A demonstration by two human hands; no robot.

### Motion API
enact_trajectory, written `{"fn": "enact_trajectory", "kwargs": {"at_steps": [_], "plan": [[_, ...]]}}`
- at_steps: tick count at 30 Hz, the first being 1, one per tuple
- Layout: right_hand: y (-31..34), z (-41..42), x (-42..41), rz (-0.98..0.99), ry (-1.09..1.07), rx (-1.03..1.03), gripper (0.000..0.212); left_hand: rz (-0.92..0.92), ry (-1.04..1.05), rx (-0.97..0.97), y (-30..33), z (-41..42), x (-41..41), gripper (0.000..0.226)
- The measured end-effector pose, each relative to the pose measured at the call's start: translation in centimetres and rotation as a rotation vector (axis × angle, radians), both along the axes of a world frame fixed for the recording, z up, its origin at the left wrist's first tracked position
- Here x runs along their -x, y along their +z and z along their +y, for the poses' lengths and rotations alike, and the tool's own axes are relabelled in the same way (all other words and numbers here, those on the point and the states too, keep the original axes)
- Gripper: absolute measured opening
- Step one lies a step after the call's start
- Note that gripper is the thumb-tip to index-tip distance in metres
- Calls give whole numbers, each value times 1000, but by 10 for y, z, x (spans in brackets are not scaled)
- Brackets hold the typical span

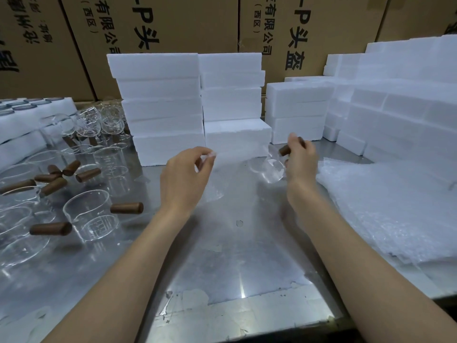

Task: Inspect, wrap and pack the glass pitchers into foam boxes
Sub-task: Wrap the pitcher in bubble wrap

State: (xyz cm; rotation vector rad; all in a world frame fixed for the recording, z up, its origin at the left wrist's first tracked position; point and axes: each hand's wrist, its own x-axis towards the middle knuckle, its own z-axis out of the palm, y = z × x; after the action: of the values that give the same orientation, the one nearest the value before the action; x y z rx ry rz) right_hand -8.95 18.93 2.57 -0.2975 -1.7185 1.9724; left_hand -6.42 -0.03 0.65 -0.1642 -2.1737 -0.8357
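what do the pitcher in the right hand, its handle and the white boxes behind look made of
Pitcher in the right hand: clear glass, see-through with bright glints. Its handle: brown and matte, probably wood. Boxes: white foam, grainy matte faces with rough edges, likely polystyrene.

1. The right hand (pixel 300 157) grips the brown handle of a glass pitcher (pixel 269 169) above the metal table (pixel 222 256)
2. The left hand (pixel 185 179) pinches a clear sheet (pixel 217 174)
3. Foam boxes (pixel 168 107) stand stacked behind
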Motion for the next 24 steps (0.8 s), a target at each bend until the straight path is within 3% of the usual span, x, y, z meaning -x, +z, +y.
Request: {"fn": "enact_trajectory", "kwargs": {"at_steps": [4, 9, 14, 20, 24], "plan": [[0, 6, -1, -12, 40, 312, 31, -226, -126, 159, -9, 8, 4, 20], [2, 3, -5, 13, 119, 471, 37, -496, -181, 302, -20, 7, 10, 21], [8, 4, -9, 28, 210, 632, 40, -467, -177, 279, -21, 10, 11, 18], [14, -8, -16, 135, 544, 527, 36, -350, -185, 17, -16, 11, 10, 5], [17, -10, -22, 161, 756, 512, 32, -290, -210, 28, -15, 10, 8, 16]]}}
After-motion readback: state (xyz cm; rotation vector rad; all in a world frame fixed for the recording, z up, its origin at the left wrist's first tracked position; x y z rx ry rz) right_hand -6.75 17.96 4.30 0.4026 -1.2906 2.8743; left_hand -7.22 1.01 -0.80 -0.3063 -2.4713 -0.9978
